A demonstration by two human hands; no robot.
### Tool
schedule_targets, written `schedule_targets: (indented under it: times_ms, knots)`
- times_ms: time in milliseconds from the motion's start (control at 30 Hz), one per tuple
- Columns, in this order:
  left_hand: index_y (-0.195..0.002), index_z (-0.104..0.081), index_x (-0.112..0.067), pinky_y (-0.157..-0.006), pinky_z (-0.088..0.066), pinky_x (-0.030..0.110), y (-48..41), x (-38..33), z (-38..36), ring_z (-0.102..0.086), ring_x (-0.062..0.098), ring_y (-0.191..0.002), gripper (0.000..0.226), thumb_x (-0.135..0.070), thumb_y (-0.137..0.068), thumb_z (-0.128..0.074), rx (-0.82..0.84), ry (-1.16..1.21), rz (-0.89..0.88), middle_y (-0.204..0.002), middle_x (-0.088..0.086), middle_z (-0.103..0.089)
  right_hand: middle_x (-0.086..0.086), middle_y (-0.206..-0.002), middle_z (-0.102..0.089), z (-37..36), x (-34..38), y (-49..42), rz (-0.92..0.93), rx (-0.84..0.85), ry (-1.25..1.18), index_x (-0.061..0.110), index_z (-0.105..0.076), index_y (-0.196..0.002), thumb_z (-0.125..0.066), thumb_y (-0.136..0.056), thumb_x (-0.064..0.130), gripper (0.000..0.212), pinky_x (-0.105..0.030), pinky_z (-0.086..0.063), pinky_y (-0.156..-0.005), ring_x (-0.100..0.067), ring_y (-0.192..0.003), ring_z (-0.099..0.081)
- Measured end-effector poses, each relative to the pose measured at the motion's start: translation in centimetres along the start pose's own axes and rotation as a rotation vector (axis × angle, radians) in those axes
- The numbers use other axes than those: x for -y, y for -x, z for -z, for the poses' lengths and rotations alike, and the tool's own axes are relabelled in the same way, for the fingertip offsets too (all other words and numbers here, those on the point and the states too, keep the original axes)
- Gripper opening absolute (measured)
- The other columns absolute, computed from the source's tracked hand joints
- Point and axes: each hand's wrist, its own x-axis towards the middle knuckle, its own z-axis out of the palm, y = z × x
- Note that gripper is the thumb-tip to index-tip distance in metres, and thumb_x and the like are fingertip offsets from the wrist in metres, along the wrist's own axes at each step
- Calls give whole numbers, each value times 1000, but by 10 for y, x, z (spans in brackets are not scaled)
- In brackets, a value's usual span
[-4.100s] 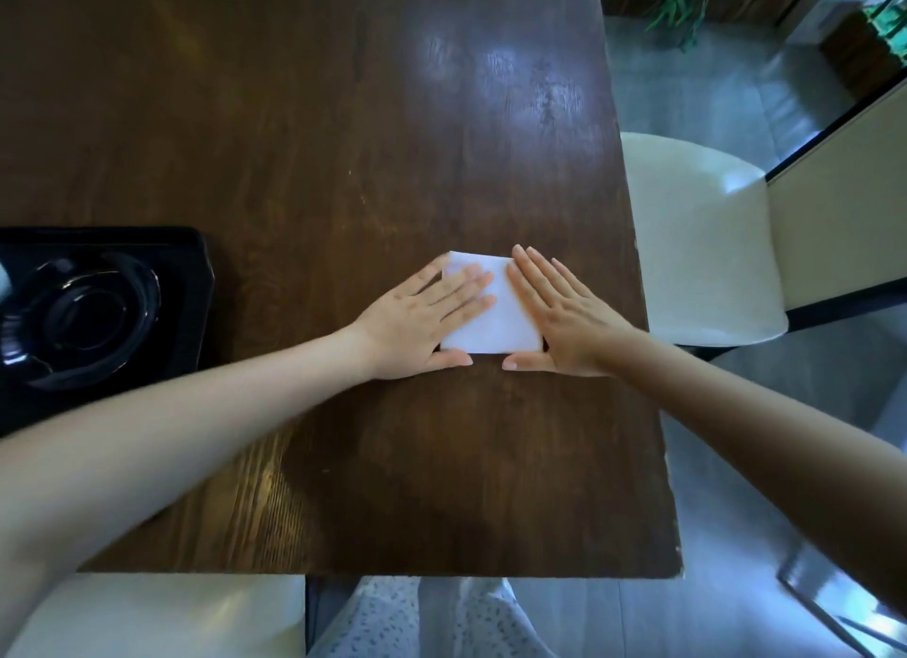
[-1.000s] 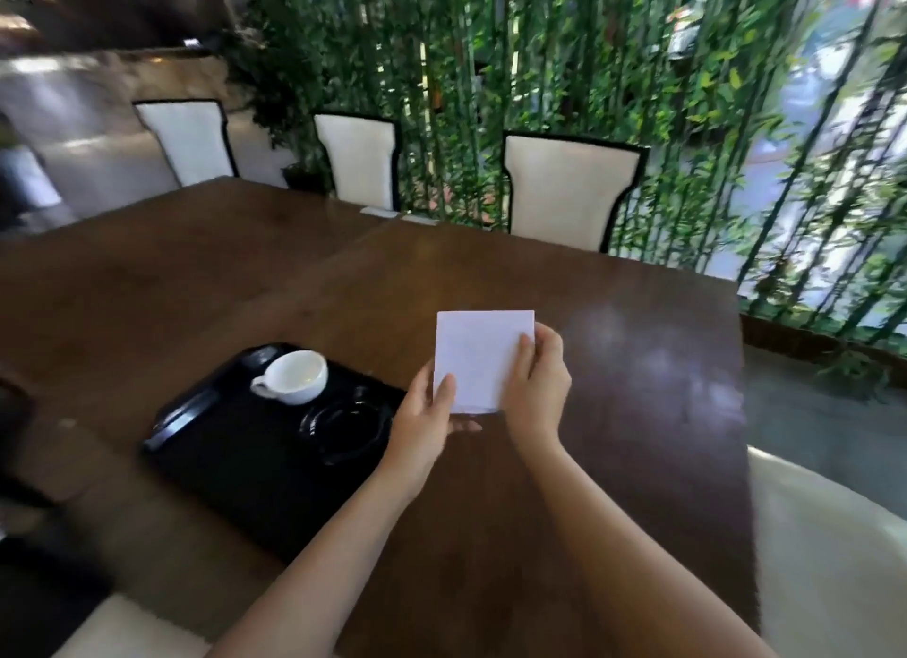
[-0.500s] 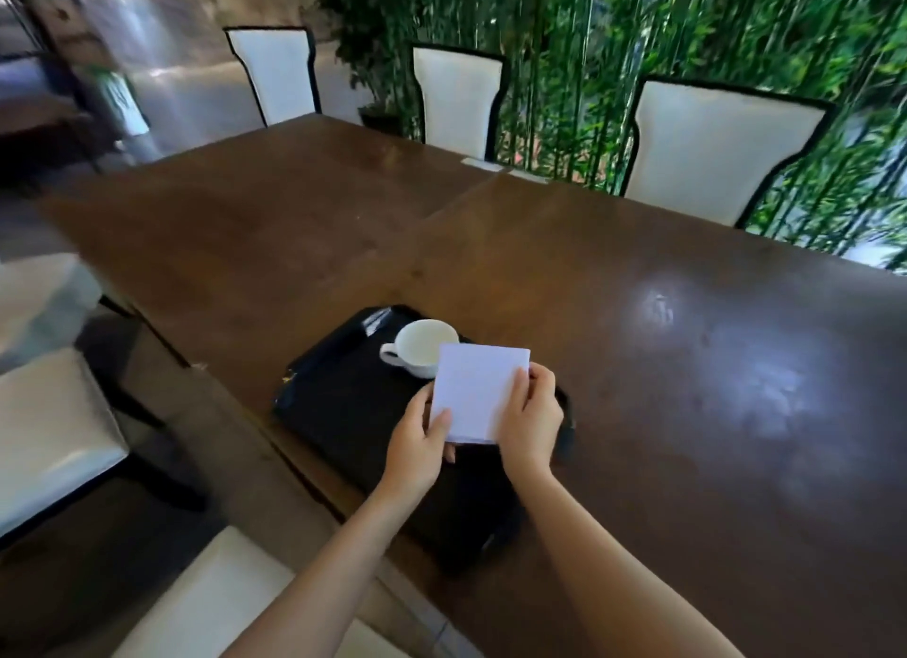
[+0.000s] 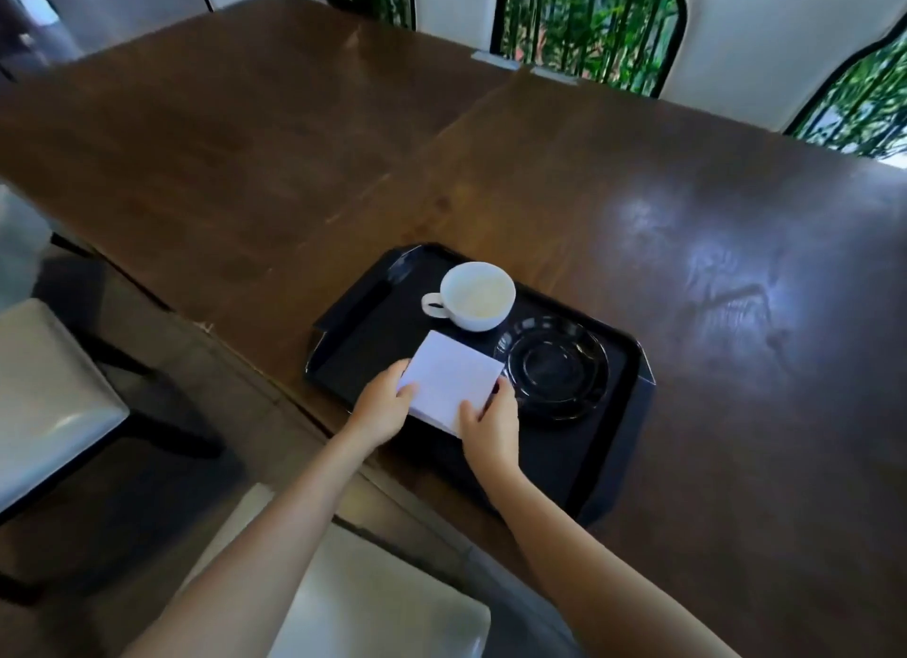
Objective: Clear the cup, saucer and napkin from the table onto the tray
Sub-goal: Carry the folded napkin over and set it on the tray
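At the far left, beside the desk, a white cushioned chair seat (image 4: 46,392) sits on a dark frame, and a second pale seat (image 4: 378,603) lies below the person's forearms. Next comes the long dark brown wooden desk (image 4: 245,132), whose near edge carries a black rectangular plastic tray (image 4: 621,466). Over the tray's near-left part, the left hand (image 4: 380,407) pinches the left edge of a white square folded paper napkin (image 4: 451,380), thumb on top. Whether the napkin already touches the tray floor cannot be told. Behind the napkin, on the tray's far side, stands a white ceramic cup (image 4: 476,295), upright, its handle turned left. The right hand (image 4: 491,424) grips the napkin's near-right corner, fingers curled around the edge. Just right of the napkin, a black round glossy saucer (image 4: 557,368) lies flat on the tray, apart from the cup. Beyond the desk's far edge stand white chair backs (image 4: 765,34) and green bamboo stems (image 4: 584,14).
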Motion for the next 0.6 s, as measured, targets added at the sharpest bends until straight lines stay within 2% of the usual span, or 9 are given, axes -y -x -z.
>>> schedule_targets:
  times_ms: [100,167,233,300,433,500,600]
  knots:
    - [-136,-41,-14,-94,-36,31,-12,7,3,-45,26,-118,39,-18,-97,-41,70,-149,-7,-131,14,-46,-8,-134,-40,-8,-1,7,7,26,90,13,-20,-143,-54,-84,11,68,-23,-38,-85,-14,-108,-45]
    - [-136,-40,-14,-94,-37,32,-17,8,3,-44,25,-116,40,-19,-97,-40,68,-216,-22,-128,14,-44,-7,-134,-36,-12,-2,13,13,37,153,16,-13,-144,-56,-84,11,74,-24,-39,-82,-17,-108,-46]
    - [-137,-38,-13,-97,-37,35,-19,8,4,-41,25,-117,40,-20,-98,-40,50,-264,-43,-127,14,-42,-9,-133,-35,-15,-5,17,25,30,197,16,-13,-143,-58,-83,11,76,-27,-43,-86,-22,-113,-46]
    - [-136,-39,-12,-97,-37,35,-19,11,6,-40,25,-117,39,-19,-97,-40,48,-304,-72,-126,14,-43,-10,-132,-36,-18,-8,21,46,23,261,15,-14,-142,-61,-83,12,76,-27,-41,-90,-23,-117,-42]
    - [-135,-41,-15,-99,-36,35,-12,21,13,-35,22,-119,39,-20,-96,-43,60,-382,-65,-125,9,-40,-8,-131,-31,-22,-13,30,65,45,355,15,-9,-144,-60,-85,15,78,-23,-40,-88,-21,-113,-43]
    - [-138,-37,-16,-98,-36,35,-7,24,13,-34,21,-118,43,-19,-96,-45,63,-385,-68,-124,8,-39,-7,-130,-30,-24,-15,34,96,65,398,15,-9,-145,-56,-88,16,74,-23,-41,-86,-20,-107,-44]
    - [-144,-24,-18,-99,-37,36,0,27,12,-35,23,-123,56,-19,-94,-49,41,-359,-68,-131,9,-38,-8,-129,-34,-26,-19,39,189,60,563,14,-23,-140,-49,-90,18,57,-30,-42,-91,-22,-109,-41]
